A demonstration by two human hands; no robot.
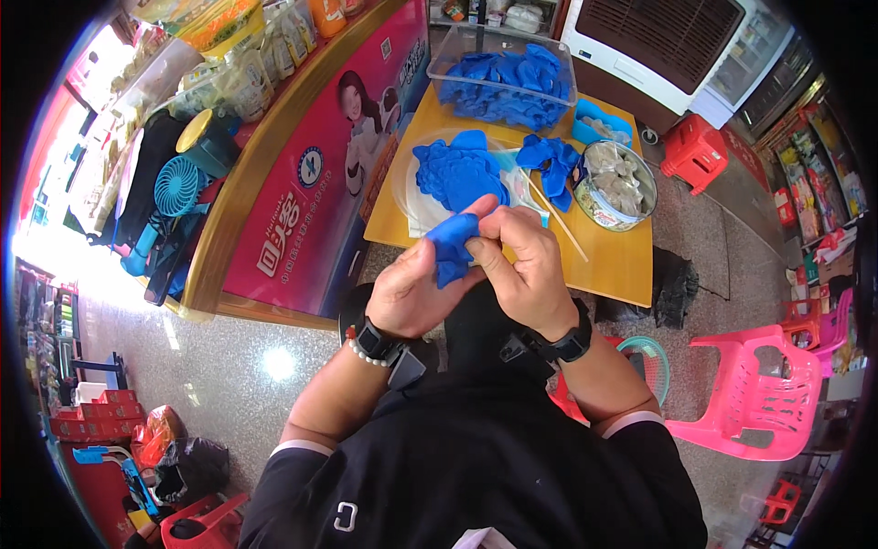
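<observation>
My left hand [412, 279] holds a limp blue piece [450, 245] of thin, rubbery-looking material. My right hand [521, 270] pinches the same piece with thumb and forefinger. Just beyond my hands, a pile of similar blue pieces [457, 169] lies on a clear round tray [404, 188] on the yellow table [617, 274]. A smaller blue bunch [545, 160] and a thin wooden stick [567, 229] lie to the right. A large clear bin [503, 87] full of blue pieces stands at the back, near a small blue container [599, 119] and a round tin [613, 183] of greyish contents.
A wooden-edged counter [219, 274] with a pink poster runs along the left, loaded with packages and a small fan [180, 183]. An air cooler [649, 50] and red stool [695, 151] stand behind right. A pink chair [759, 393] is at the right, a dark bag [677, 284] beside the table.
</observation>
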